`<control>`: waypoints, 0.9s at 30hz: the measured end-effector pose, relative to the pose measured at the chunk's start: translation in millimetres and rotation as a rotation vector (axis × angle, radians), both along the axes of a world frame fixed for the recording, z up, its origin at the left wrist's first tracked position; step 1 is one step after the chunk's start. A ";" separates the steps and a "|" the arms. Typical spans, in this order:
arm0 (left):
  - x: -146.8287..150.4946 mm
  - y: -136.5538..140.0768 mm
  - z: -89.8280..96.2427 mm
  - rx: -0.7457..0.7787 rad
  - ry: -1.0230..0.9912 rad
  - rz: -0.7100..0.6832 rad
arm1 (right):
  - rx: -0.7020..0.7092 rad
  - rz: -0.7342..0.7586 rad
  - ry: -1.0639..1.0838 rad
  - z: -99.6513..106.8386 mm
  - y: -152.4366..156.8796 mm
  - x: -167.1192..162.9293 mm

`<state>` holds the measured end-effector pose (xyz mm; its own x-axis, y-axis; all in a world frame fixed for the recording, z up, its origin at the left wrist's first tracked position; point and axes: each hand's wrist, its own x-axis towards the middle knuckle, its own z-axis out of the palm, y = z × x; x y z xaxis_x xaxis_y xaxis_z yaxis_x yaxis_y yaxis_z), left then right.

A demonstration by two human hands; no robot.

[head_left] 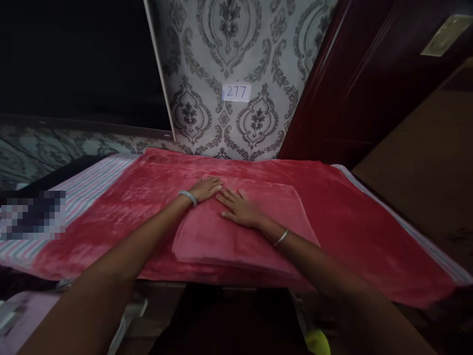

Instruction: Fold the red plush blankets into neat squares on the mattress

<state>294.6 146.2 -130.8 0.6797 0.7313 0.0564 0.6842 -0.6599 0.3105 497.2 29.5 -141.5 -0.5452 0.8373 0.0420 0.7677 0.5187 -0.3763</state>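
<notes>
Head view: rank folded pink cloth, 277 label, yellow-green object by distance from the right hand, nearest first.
From the right hand:
1. Folded pink cloth: directly under the palm, touching.
2. 277 label: on the patterned wall, straight ahead beyond the table.
3. Yellow-green object: low at the near edge, below the table, to the right.

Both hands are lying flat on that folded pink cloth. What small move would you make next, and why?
Probably sweep both palms outward to smooth it. The left hand and right hand lie flat, side by side, near the far edge of the folded pink cloth, which lies on the red blanket.
</notes>
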 end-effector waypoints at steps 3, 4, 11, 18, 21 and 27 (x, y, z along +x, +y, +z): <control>-8.2 5.3 -28.2 0.044 -0.093 -0.044 | -0.054 0.151 -0.015 -1.0 -41.6 -13.1; -9.2 7.1 -35.0 0.056 -0.124 -0.054 | -0.076 0.212 -0.008 -1.1 -57.9 -15.5; -9.1 11.2 -42.3 0.048 -0.213 -0.110 | -0.155 0.345 0.094 4.6 -138.1 -18.6; -17.4 0.2 -33.1 -0.035 -0.424 0.161 | 0.020 -0.005 0.450 17.7 -140.7 48.8; -24.3 -1.2 -24.2 -0.150 -0.589 0.380 | 0.205 -0.405 0.648 6.1 -110.6 114.1; -29.5 4.3 0.1 -0.408 -0.701 0.576 | 0.088 -0.964 1.094 -30.2 -45.0 201.9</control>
